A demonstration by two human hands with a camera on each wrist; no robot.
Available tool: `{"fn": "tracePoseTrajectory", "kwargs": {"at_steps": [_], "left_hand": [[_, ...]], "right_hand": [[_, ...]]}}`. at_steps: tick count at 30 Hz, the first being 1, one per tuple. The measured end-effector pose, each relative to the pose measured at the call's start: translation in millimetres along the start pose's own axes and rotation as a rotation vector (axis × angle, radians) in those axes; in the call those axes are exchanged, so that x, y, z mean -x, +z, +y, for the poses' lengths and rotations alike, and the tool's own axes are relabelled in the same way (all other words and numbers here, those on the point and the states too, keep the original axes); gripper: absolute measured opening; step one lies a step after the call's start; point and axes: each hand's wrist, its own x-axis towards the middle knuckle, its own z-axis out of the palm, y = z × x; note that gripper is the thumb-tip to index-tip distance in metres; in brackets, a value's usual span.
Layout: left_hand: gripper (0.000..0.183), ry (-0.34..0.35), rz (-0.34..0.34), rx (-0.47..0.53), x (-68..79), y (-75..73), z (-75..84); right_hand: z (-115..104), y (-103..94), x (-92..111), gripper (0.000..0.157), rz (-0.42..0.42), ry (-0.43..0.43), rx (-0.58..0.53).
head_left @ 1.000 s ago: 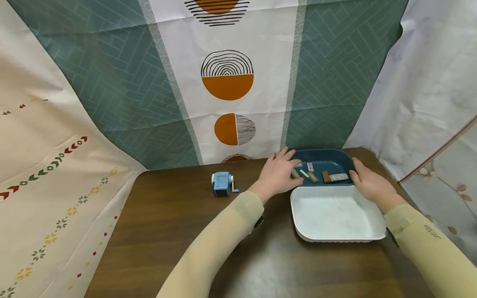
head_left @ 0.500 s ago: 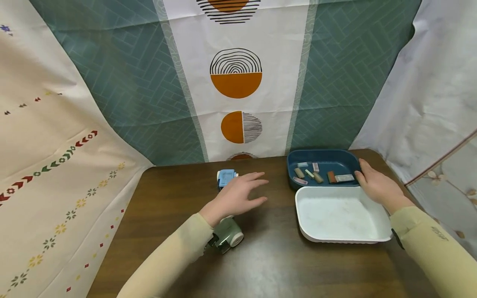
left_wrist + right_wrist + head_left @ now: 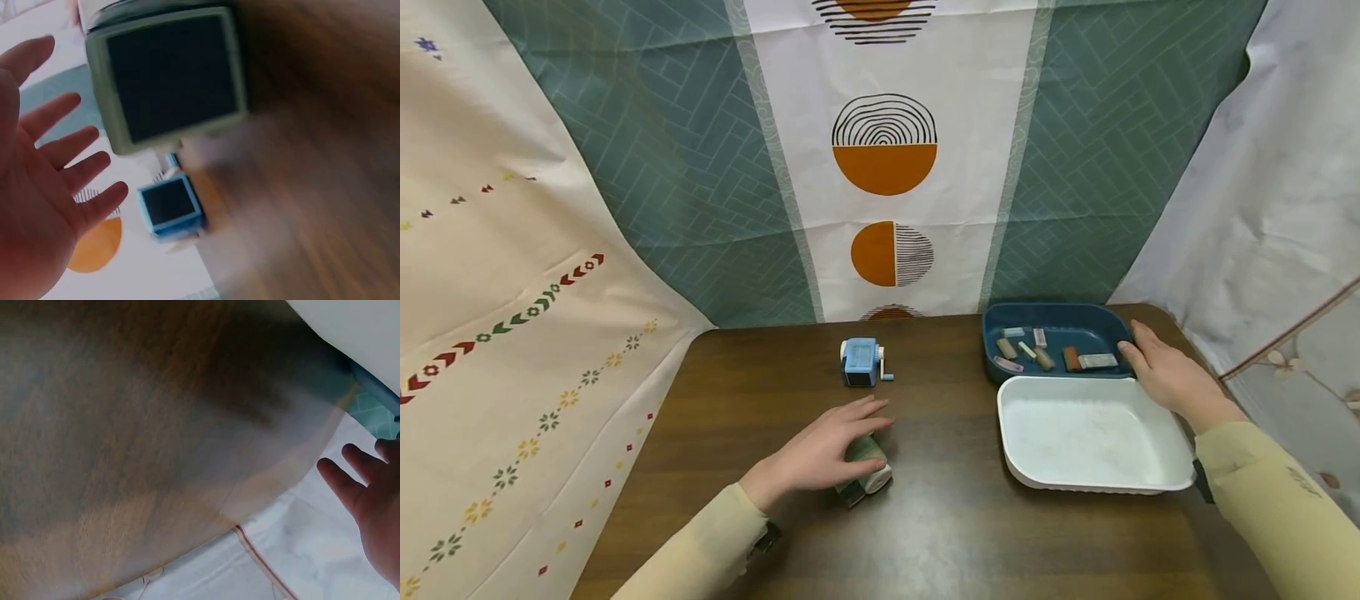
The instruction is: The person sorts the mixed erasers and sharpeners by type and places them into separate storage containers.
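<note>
I see my left hand (image 3: 820, 454) spread flat with straight fingers, hovering over or lightly resting on a green pencil sharpener (image 3: 865, 472) that lies on its side near the middle of the dark wooden desk (image 3: 940, 533); it grips nothing. From the left wrist view the sharpener (image 3: 165, 78) shows a boxy green shell round a dark panel, palm open beside it. It looks to me like hard, smooth plastic, light, rigid and a little slippery, so I judge the flat sides of the body the best place to hold. A blue sharpener (image 3: 862, 362) stands just beyond. My right hand (image 3: 1172, 379) lies relaxed against the edge of a blue tray (image 3: 992, 333) holding small erasers, which touches a white tray (image 3: 1022, 475).
</note>
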Motion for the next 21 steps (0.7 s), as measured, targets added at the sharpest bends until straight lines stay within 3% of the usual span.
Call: {"fn": "tracePoseTrajectory", "kwargs": {"at_steps": [7, 13, 16, 21], "left_hand": [[0.065, -0.012, 0.023, 0.041, 20.6, 1.3, -7.7], [0.073, -0.006, 0.042, 0.062, 28.8, 2.0, -10.3], [0.081, -0.010, -0.005, 0.063, 30.1, 2.3, -11.3], [0.103, -0.031, -0.142, 0.075, 29.7, 1.6, -11.8]], "right_hand": [[0.7, -8.9, 9.8, 0.081, -0.005, -0.006, -0.053], [7.2, -7.7, 37.1, 0.079, -0.048, -0.018, -0.132], [9.9, -0.3, 52.8, 0.079, -0.058, -0.036, -0.185], [9.4, 12.4, 72.0, 0.082, -0.065, -0.063, -0.220]]}}
